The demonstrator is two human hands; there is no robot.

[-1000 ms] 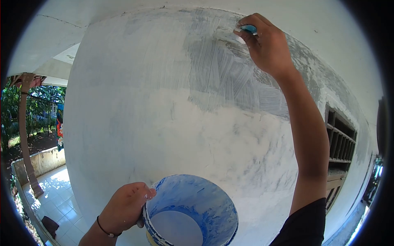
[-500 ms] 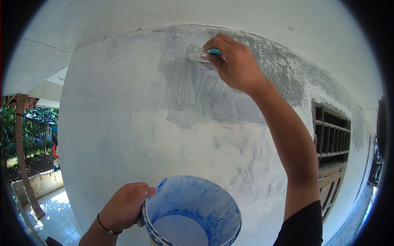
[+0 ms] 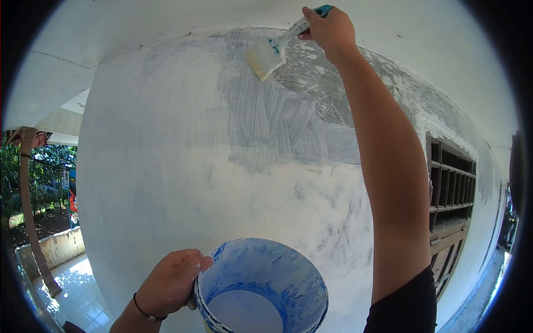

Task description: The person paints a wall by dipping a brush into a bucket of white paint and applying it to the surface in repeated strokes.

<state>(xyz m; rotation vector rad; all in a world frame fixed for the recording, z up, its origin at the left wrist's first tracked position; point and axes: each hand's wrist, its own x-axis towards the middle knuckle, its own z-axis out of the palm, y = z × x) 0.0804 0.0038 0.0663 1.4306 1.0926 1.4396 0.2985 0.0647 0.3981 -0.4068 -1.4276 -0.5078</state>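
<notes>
My right hand is closed round the handle of a wide paintbrush high on the wall. The brush's pale bristles point down and left, at the streaky grey area of the wall. At the bottom centre, my left hand grips the left rim of a blue bucket, with its thumb over the edge. Whitish liquid lies in the bottom of the bucket. White specks mark my left thumb.
The ceiling meets the wall just above the brush. A wooden slatted window frame is set in the wall on the right. At the left stand a brown post, a low wall and trees behind.
My right hand has moved up and to the right, and the brush now shows in full at a slant. My left hand and the bucket have barely moved.
</notes>
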